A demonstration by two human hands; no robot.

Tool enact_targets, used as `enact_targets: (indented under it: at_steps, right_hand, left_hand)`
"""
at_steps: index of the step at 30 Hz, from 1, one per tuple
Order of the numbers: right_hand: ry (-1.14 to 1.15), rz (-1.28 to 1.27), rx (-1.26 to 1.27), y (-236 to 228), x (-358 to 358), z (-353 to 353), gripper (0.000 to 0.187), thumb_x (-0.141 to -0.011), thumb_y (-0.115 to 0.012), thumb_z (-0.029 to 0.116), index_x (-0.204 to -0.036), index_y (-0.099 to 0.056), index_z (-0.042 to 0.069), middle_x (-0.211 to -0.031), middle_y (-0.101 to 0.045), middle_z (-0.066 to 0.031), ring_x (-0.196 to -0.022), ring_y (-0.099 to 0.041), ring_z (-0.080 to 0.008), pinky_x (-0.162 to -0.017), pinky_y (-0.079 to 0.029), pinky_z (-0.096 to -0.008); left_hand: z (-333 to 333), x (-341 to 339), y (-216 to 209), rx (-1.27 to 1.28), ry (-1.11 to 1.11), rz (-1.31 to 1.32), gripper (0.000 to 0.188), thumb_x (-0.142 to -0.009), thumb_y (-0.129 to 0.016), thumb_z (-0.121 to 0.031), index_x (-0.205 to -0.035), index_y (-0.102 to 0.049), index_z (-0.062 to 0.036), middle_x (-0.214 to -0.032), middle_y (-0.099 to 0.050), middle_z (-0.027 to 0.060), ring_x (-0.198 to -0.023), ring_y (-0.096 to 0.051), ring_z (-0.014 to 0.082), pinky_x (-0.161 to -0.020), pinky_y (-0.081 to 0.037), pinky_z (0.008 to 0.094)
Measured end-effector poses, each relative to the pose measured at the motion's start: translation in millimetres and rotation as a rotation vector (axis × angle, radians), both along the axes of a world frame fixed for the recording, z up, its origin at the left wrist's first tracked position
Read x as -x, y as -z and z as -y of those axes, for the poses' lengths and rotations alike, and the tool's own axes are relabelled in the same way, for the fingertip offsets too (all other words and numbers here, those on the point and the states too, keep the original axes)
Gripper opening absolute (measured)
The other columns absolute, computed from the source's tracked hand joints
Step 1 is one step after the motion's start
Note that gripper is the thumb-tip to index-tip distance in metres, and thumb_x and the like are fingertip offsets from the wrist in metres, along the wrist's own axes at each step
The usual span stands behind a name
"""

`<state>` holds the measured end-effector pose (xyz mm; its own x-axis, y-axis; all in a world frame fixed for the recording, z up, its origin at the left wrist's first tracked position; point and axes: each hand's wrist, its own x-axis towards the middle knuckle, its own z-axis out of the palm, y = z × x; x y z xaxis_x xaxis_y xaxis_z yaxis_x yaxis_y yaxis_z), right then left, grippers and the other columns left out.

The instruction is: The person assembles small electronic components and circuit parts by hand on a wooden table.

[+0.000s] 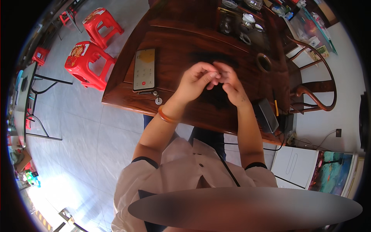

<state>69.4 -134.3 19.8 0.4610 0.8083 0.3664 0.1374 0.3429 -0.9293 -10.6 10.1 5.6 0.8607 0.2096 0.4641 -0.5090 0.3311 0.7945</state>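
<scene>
Over the dark wooden table point(181, 46), my hands meet at the fingertips. The thumb and fingers of my left hand point(198, 80) are pinched together, and an orange bangle point(166, 115) circles that wrist. Opposite it, my right hand point(234, 86) curls its fingers in against the left fingertips, its thumb lower down. Something small and thin may be between the fingers; it is too small and blurred to name. To the left of my hands lies a smartphone point(144, 71) with its screen lit. A round silver tag point(158, 101) sits at its lower corner.
A dark box-shaped device point(266, 115) stands at the table's right edge, near a yellow stick point(276, 108). Glass and white teaware point(248, 20) sits at the far side. Red stools point(83, 63) stand left on the tiled floor; a wooden chair point(319, 87) is at right.
</scene>
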Motion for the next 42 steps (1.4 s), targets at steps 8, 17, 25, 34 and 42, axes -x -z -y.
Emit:
enact_targets:
  at_steps: [8,17,25,34,42]
  right_hand:
    - [0.425,0.318,0.389,-8,-12,12,0.019,-0.092,-0.054,0.011,-0.104,-0.064,0.000,-0.091,-0.059,-0.0054,-0.075,-0.057,-0.0105,-0.070,-0.046,-0.0219]
    - [0.688,0.010,0.157,-4,-24,15,0.014,-0.085,-0.064,0.005,-0.098,-0.065,-0.001,-0.085,-0.064,-0.0050,-0.067,-0.059,-0.0095,-0.064,-0.047,-0.0208]
    - [0.609,-0.036,-0.028,-1,-29,24,0.016,-0.083,-0.065,-0.001,-0.098,-0.062,-0.005,-0.089,-0.067,-0.0144,-0.077,-0.068,-0.0209,-0.073,-0.053,-0.0267]
    - [0.570,0.354,0.091,-17,-1,11,0.017,-0.085,-0.060,-0.001,-0.103,-0.059,-0.002,-0.094,-0.069,-0.0145,-0.086,-0.068,-0.0205,-0.079,-0.053,-0.0291]
    - [0.693,0.972,0.112,-23,-3,10,0.024,-0.081,-0.065,0.000,-0.105,-0.060,0.003,-0.093,-0.069,-0.0094,-0.088,-0.066,-0.0189,-0.083,-0.051,-0.0308]
  left_hand:
    - [-22,-2,2,0.405,-0.179,0.125,0.009,-0.094,-0.050,-0.005,-0.101,-0.056,-0.0065,-0.088,-0.060,0.0084,-0.074,-0.055,0.0160,-0.069,-0.047,0.0287]
    - [-20,-3,-2,0.452,-0.127,0.023,0.006,-0.093,-0.052,-0.006,-0.097,-0.057,-0.0052,-0.086,-0.060,0.0084,-0.072,-0.055,0.0155,-0.068,-0.047,0.0286]
    - [-21,-4,0,0.501,-0.118,0.027,0.005,-0.092,-0.054,-0.005,-0.095,-0.056,-0.0031,-0.084,-0.060,0.0098,-0.070,-0.056,0.0153,-0.066,-0.047,0.0265]
    - [-6,-6,-2,-0.793,-0.718,0.148,0.012,-0.081,-0.064,-0.001,-0.092,-0.063,-0.0063,-0.123,-0.057,0.0131,-0.113,-0.052,0.0260,-0.097,-0.039,0.0348]
    - [-2,-2,1,-0.176,-0.008,-0.182,0.008,-0.092,-0.054,-0.003,-0.097,-0.059,-0.0007,-0.097,-0.065,0.0069,-0.096,-0.060,0.0146,-0.086,-0.047,0.0272]
